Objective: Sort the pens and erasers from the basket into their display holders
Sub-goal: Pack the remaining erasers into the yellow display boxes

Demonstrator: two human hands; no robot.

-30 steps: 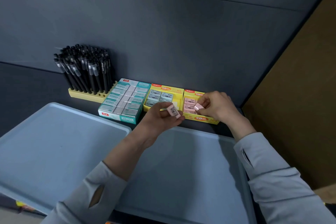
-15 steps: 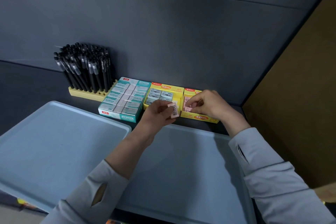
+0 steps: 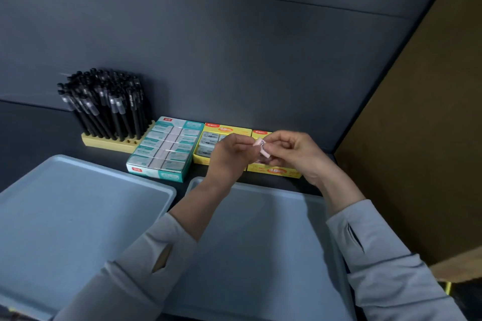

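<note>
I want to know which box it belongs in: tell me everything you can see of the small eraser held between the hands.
The eraser is a small pink block with a white label bearing dark print. It is tilted, held above the right yellow box, pinched between fingertips of the left hand and right hand.

The dark shelf [image 3: 39, 133] carries a pen holder [image 3: 109, 142], teal box [image 3: 167, 148], yellow boxes [image 3: 224, 129], blue trays [image 3: 78, 211].
</note>
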